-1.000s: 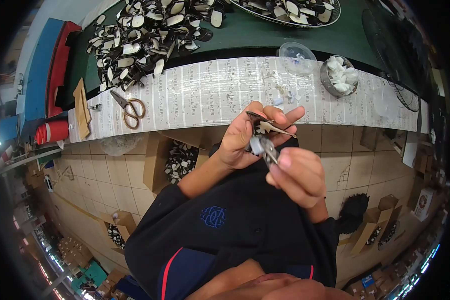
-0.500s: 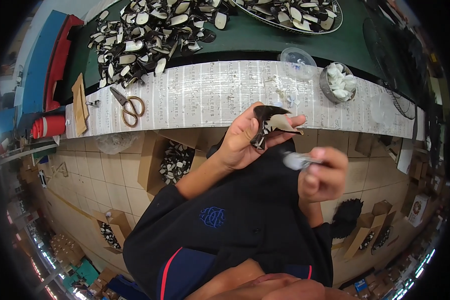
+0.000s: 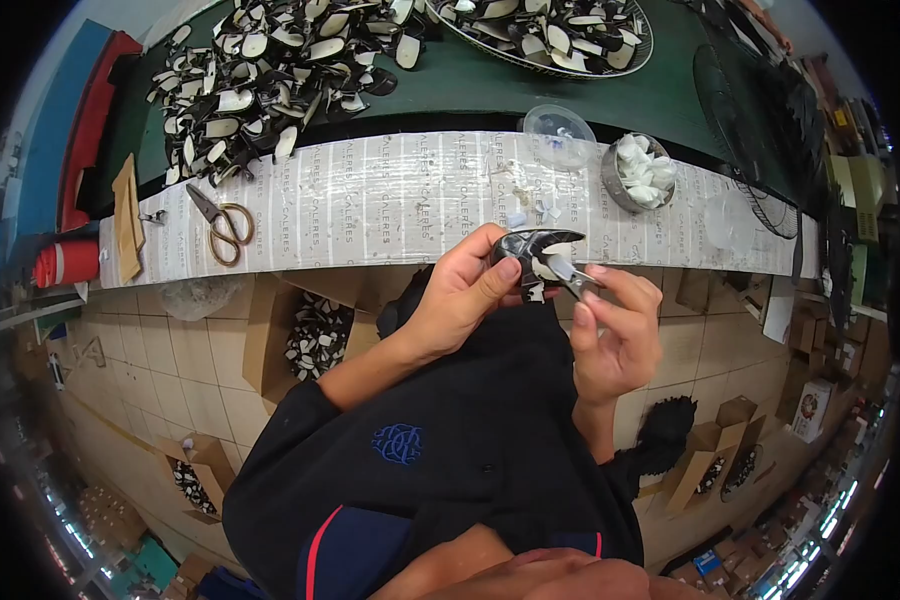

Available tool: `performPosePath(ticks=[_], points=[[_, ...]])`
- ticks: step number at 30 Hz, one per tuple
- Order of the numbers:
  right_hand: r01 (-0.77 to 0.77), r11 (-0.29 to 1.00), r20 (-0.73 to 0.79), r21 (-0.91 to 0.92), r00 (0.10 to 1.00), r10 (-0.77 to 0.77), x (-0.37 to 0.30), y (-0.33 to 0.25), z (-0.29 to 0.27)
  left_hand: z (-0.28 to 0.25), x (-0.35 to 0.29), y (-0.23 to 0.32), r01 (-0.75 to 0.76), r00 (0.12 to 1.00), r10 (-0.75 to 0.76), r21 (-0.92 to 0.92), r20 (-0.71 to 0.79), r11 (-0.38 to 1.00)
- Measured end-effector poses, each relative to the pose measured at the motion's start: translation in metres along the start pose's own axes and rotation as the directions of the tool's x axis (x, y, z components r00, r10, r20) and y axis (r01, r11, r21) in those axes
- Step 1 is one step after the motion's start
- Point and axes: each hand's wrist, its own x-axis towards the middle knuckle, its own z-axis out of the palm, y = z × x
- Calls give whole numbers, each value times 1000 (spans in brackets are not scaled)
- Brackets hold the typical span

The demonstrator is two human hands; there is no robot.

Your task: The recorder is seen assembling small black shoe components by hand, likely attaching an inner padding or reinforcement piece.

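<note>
My left hand (image 3: 467,289) is closed around a glossy black shoe upper (image 3: 528,243) with a pale lining, its thumb pressed on the near side. Between the fingertips of my right hand (image 3: 621,338) is a pair of metal tweezers (image 3: 583,284). A small white wad (image 3: 561,266) sits at their tip, against the opening of the upper; how far it reaches inside is hidden. Both hands are just off the bench's near edge, in front of my dark shirt.
Scissors (image 3: 221,227) lie left on the paper-covered bench (image 3: 370,200). A metal bowl of white wads (image 3: 640,173) and a clear plastic dish (image 3: 560,137) stand to the right. Behind are a heap of shoe uppers (image 3: 260,80) and a filled wire basket (image 3: 560,45). Below stands a carton (image 3: 266,335).
My right hand has brought the tweezers and white wad up and left to the shoe upper. My left hand has turned the upper. The whole view has shifted slightly.
</note>
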Motion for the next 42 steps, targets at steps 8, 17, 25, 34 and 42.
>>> performPosePath(ticks=[8, 17, 25, 34, 42], points=[[58, 993, 33, -104, 998, -55, -1, 1, 2, -3, 1, -3, 3, 998, 1, 65, -70, 998], [81, 928, -44, -363, 994, -103, -6, 4, 5, 5, 4, 2, 12, 999, -11, 29, -43, 1000], [-11, 952, -198, -306, 979, -53, -8, 2, 8, 8, 9, 3, -10, 998, 9, -22, -57, 1000], [-75, 976, -227, -205, 973, 27, -8, -2, 7, 16, 9, 7, 3, 997, -10, -83, -79, 997], [-14, 984, -74, -178, 997, 0, -8, -7, 6, 17, 8, 6, -3, 995, -4, -74, -99, 997]])
